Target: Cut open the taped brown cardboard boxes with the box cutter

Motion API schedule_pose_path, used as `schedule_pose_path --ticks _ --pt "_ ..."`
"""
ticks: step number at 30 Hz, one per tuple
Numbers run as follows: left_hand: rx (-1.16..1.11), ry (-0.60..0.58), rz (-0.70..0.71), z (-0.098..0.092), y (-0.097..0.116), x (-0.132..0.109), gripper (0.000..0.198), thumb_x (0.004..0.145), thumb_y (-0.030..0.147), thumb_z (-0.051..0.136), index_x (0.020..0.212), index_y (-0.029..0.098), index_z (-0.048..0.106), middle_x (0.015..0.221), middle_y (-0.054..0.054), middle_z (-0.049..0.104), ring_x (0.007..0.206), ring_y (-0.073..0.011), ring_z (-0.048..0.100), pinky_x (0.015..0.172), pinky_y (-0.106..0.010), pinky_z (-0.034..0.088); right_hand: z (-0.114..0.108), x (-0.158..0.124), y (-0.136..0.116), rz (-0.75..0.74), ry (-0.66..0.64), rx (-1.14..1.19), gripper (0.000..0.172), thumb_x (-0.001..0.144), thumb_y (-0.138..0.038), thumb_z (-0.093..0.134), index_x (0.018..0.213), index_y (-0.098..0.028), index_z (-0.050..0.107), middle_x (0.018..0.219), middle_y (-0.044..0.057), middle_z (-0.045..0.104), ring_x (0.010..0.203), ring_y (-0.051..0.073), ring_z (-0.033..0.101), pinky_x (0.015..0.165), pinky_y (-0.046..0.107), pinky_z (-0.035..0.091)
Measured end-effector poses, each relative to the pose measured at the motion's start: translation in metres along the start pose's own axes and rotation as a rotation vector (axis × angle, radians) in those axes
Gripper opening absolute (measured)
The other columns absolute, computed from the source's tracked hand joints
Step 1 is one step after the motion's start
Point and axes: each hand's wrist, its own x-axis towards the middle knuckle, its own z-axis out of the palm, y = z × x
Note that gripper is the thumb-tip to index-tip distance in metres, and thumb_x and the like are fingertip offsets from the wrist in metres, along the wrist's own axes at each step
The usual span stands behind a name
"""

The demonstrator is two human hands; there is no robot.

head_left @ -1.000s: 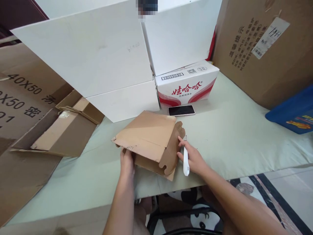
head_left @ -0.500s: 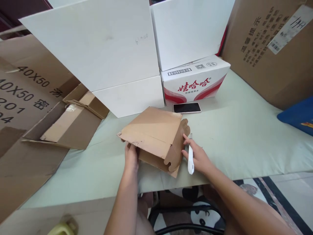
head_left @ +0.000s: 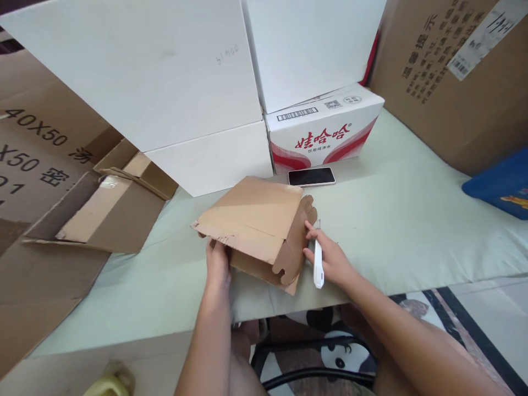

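A brown cardboard box point(head_left: 251, 217) with an open near side rests tilted on the pale green cloth-covered table. My left hand point(head_left: 217, 261) grips its near left edge, the fingers partly hidden beneath and behind the cardboard. At the box's right side, my right hand point(head_left: 328, 256) is closed around a white utility knife point(head_left: 318, 264), its short blade showing past the fingers at the far end. The right fingertips touch the notched side flap point(head_left: 295, 245) of the box.
Behind the box lies a phone point(head_left: 312, 176), in front of a white and red carton point(head_left: 325, 132). Large white boxes point(head_left: 198, 82) stand at the back. Opened brown cartons point(head_left: 119, 214) are at left, a big carton point(head_left: 462, 104) and a blue object point(head_left: 501, 190) at right.
The view has shifted slightly, so everything appears a little further left and up. Both hands keep the same hold on the cardboard box and the utility knife.
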Motion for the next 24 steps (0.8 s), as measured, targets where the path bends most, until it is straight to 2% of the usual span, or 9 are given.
schedule_pose_path --ticks 3,7,10,12,17,20,24 --pt "-0.01 0.012 0.016 0.004 0.002 -0.003 0.049 0.068 0.044 0.085 0.109 0.018 0.076 0.117 -0.012 0.079 0.109 -0.0298 0.074 0.089 -0.036 0.059 0.0 -0.001 0.001 0.005 -0.005 -0.002 0.02 0.089 -0.035 0.058 0.107 -0.026 0.054 0.163 0.018 0.049 0.136 0.035 0.064 0.104 0.057 0.054" --pt "-0.027 0.134 0.063 0.009 0.001 -0.003 0.05 0.068 0.054 0.087 0.098 0.016 0.074 0.101 -0.01 0.078 0.095 -0.0252 0.074 0.08 -0.033 0.058 0.0 -0.002 0.006 0.025 -0.013 -0.014 0.022 0.088 -0.035 0.057 0.108 -0.027 0.053 0.163 0.019 0.048 0.14 0.036 0.061 0.102 0.056 0.054" --pt "-0.088 0.152 0.101 0.009 -0.001 -0.001 0.058 0.069 0.063 0.085 0.1 0.016 0.072 0.103 -0.01 0.078 0.094 -0.0229 0.074 0.081 -0.031 0.056 0.0 -0.003 0.01 0.009 -0.008 -0.022 0.023 0.089 -0.038 0.056 0.108 -0.027 0.052 0.161 0.019 0.051 0.141 0.036 0.06 0.102 0.055 0.054" --pt "-0.106 0.144 0.118 0.008 -0.001 -0.002 0.061 0.068 0.066 0.085 0.102 0.016 0.072 0.106 -0.011 0.078 0.094 -0.0223 0.074 0.082 -0.03 0.055 0.0 -0.004 0.012 -0.004 0.008 -0.038 0.023 0.087 -0.039 0.057 0.107 -0.027 0.053 0.156 0.018 0.057 0.135 0.036 0.064 0.1 0.054 0.055" --pt "-0.09 0.097 0.062 0.007 0.001 -0.01 0.059 0.068 0.067 0.083 0.093 0.014 0.074 0.094 -0.011 0.079 0.088 -0.0249 0.074 0.078 -0.033 0.054 -0.002 -0.007 0.014 0.06 0.035 -0.177 0.031 0.081 -0.051 0.06 0.103 -0.028 0.057 0.115 0.013 0.078 0.101 0.035 0.075 0.084 0.047 0.057" --pt "-0.127 0.04 0.041 0.007 -0.001 -0.012 0.055 0.073 0.065 0.082 0.093 0.014 0.075 0.092 -0.012 0.079 0.089 -0.0266 0.074 0.083 -0.035 0.053 -0.005 -0.008 0.017 0.178 0.025 -0.303 0.042 0.075 -0.06 0.057 0.103 -0.028 0.057 0.095 0.01 0.078 0.084 0.034 0.073 0.072 0.042 0.054" --pt "-0.196 -0.018 0.031 0.007 -0.006 -0.011 0.042 0.083 0.055 0.078 0.099 0.017 0.077 0.104 -0.013 0.08 0.107 -0.0294 0.072 0.095 -0.039 0.051 -0.009 -0.01 0.026 0.243 0.037 -0.461 0.044 0.067 -0.062 0.056 0.094 -0.028 0.052 0.079 0.008 0.071 0.072 0.033 0.068 0.064 0.041 0.05"
